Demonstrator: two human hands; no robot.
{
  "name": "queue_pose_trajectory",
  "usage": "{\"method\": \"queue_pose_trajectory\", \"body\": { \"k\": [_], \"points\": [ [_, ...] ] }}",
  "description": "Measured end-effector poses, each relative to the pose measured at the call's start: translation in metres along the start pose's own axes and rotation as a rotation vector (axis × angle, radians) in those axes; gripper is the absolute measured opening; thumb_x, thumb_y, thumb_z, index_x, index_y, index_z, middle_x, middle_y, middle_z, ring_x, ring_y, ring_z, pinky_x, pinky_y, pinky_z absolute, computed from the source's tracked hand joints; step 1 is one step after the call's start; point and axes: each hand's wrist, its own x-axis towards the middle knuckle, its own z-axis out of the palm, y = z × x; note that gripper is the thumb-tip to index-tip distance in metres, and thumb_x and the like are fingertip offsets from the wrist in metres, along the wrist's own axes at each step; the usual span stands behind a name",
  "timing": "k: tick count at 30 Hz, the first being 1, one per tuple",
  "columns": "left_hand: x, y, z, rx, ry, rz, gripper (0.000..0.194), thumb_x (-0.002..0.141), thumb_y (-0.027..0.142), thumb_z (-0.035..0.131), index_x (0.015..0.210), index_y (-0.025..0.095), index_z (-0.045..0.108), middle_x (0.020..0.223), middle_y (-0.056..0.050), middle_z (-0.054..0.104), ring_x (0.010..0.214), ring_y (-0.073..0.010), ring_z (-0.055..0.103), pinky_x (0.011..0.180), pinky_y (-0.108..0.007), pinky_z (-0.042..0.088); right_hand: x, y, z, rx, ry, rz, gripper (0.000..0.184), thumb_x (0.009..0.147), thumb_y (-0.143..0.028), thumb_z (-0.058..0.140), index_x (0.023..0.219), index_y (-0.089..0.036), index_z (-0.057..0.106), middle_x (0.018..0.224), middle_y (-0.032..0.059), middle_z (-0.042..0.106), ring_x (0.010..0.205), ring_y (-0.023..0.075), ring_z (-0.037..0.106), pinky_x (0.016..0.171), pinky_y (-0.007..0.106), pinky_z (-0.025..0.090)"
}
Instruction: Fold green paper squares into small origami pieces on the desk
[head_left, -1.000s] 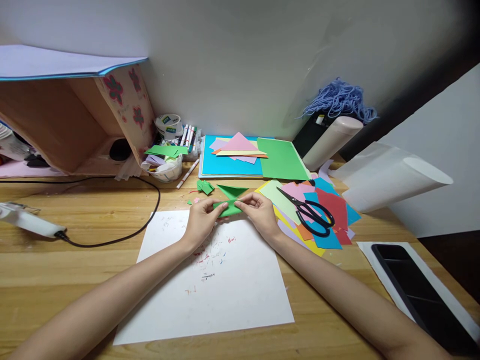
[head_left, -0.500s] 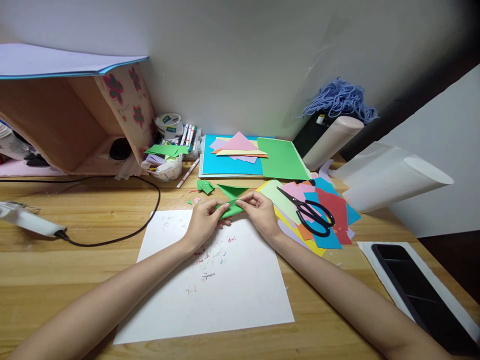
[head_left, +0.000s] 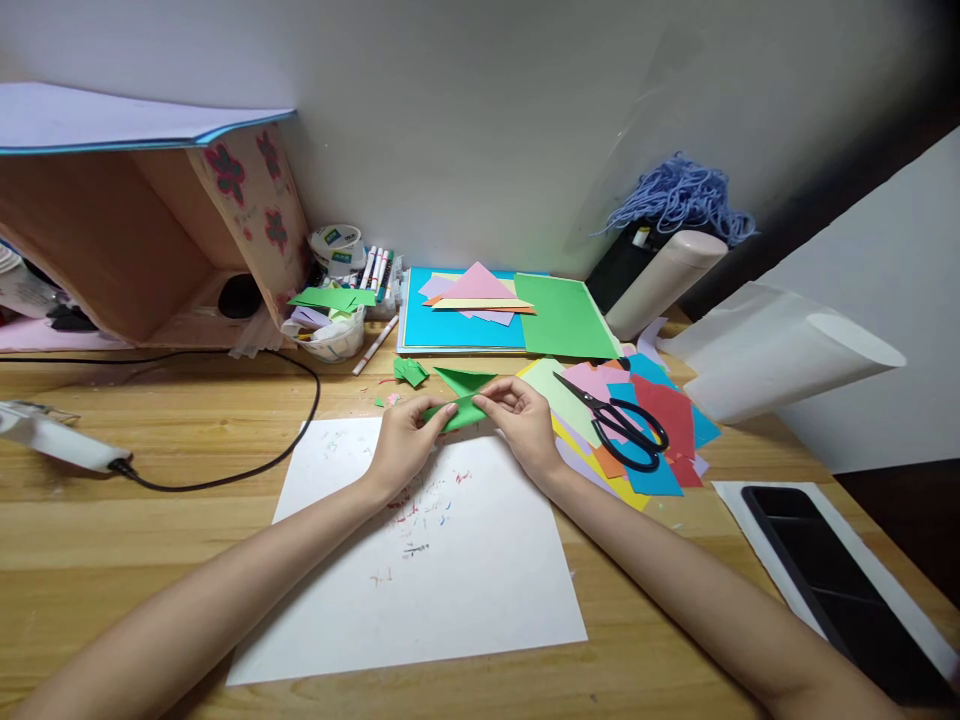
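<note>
Between my two hands is a folded piece of green paper [head_left: 463, 413], held just over the far edge of a marked white sheet [head_left: 420, 590]. My left hand [head_left: 405, 437] pinches its left side, thumb on top and fingers beneath. On the other side, my right hand [head_left: 521, 420] grips the right edge between thumb and curled fingers. A separate green folded paper [head_left: 461, 381] with pointed ends lies just beyond. Small green paper scraps [head_left: 410, 372] are to the left of it. The fingertips under the held paper are partly hidden.
Black-handled scissors [head_left: 630, 430] lie on coloured paper pieces [head_left: 667, 405] at right. Stacked sheets [head_left: 574, 315] rest by the wall. A phone [head_left: 832, 580] is at far right. At left are a cardboard box [head_left: 251, 220], a black cable [head_left: 319, 400] and a tub of scraps [head_left: 337, 340].
Both hands stay nearly in place on the green paper. The left fingertips that showed beneath it are now hidden, and the paper's angle has shifted slightly.
</note>
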Motion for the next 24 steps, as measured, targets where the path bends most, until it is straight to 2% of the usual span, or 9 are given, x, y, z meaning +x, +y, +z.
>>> {"method": "queue_pose_trajectory", "body": {
  "k": [6,14,20,24],
  "points": [
    [0.0005,-0.0014,-0.0001,0.031,-0.005,-0.002,0.028,0.079,0.04,0.055,0.081,0.015,0.067,0.072,-0.004,0.067,0.051,-0.0097,0.05,0.047,-0.021,0.038,0.0013,0.0002,0.0002,0.013,0.044,0.032,0.026,0.06,-0.029,0.076,0.073,-0.018,0.055,0.071,-0.001,0.06,0.068,0.0129,0.061,0.065,0.025,0.049],
    [0.001,-0.0001,-0.0003,0.028,0.0,-0.009,0.027,0.079,0.038,0.056,0.081,0.014,0.067,0.075,-0.004,0.067,0.053,-0.01,0.051,0.049,-0.022,0.04,0.0025,0.0,-0.001,0.033,0.034,0.082,0.028,0.059,-0.028,0.076,0.073,-0.018,0.055,0.071,-0.0004,0.063,0.067,0.0128,0.062,0.064,0.024,0.048],
    [0.0016,-0.0005,0.0004,-0.003,0.003,-0.009,0.028,0.078,0.04,0.057,0.081,0.014,0.068,0.076,-0.004,0.068,0.06,-0.0129,0.057,0.053,-0.023,0.044,0.0025,0.0001,-0.0012,0.025,0.031,0.081,0.026,0.058,-0.028,0.076,0.073,-0.018,0.057,0.072,0.0002,0.063,0.069,0.0137,0.063,0.065,0.025,0.049],
    [0.0011,-0.0018,0.0009,-0.098,-0.022,-0.053,0.03,0.077,0.042,0.058,0.083,0.014,0.067,0.079,-0.005,0.068,0.066,-0.0163,0.062,0.059,-0.026,0.049,0.0028,0.0014,-0.0018,0.011,0.014,0.079,0.023,0.06,-0.028,0.075,0.076,-0.018,0.062,0.076,0.0025,0.066,0.072,0.0152,0.064,0.069,0.028,0.051]
  ]
}}
